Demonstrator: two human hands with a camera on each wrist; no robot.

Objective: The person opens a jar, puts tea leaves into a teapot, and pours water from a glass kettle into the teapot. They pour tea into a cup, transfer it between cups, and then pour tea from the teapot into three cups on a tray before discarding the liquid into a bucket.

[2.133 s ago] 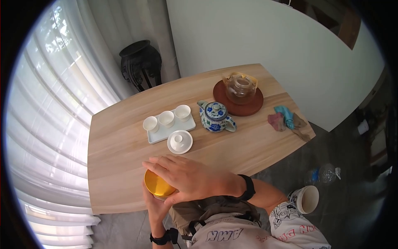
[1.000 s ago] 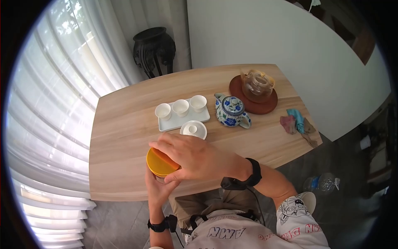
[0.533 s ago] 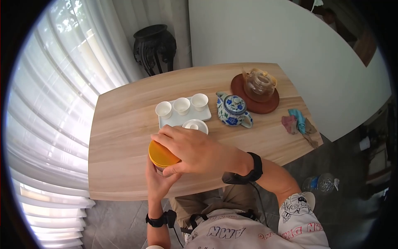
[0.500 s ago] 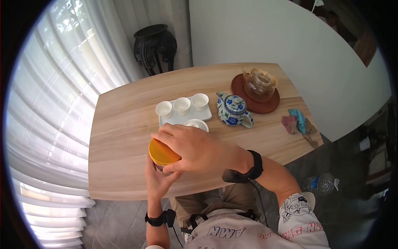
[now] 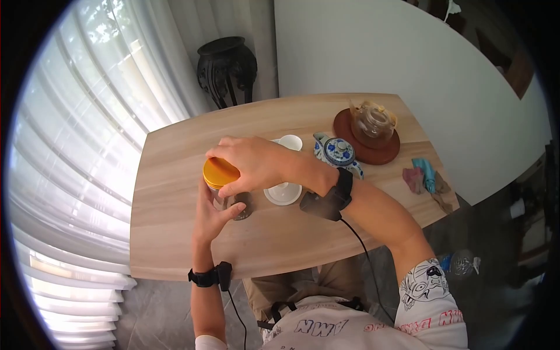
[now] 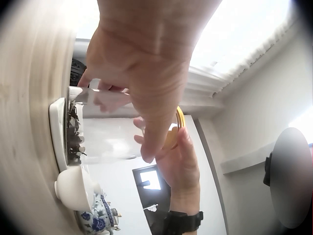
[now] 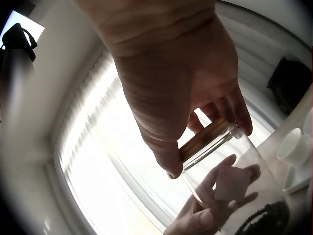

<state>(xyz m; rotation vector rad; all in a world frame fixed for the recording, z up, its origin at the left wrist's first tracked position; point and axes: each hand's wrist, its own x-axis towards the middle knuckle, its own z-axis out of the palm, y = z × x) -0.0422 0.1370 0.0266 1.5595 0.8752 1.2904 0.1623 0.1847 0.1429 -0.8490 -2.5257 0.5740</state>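
A clear glass jar [image 7: 249, 171] with a gold lid [image 5: 221, 172] is held over the near left part of the table. Dark loose leaves [image 6: 73, 139], like tea, lie at its bottom. My left hand [image 5: 212, 216] grips the jar's glass side, its thumb reaching out to the right. From above, my right hand [image 5: 251, 158] holds the lid between thumb and fingers. In the right wrist view the lid sits on the jar's mouth. A white lidded bowl [image 5: 284, 193] stands just right of the jar, partly under my right forearm.
A white cup [image 5: 290, 142] shows behind my right arm; the white tray [image 6: 57, 132] appears in the left wrist view. Right of these stands a blue-and-white teapot [image 5: 339, 151]. Farther back, a glass teapot [image 5: 373, 123] sits on a red-brown board [image 5: 345, 131]. Crumpled cloths [image 5: 426, 176] lie at the right edge.
Both hands have carried the jar forward over the table. My right arm now covers most of the cups and tray, and the jar's dark bottom has come into sight.
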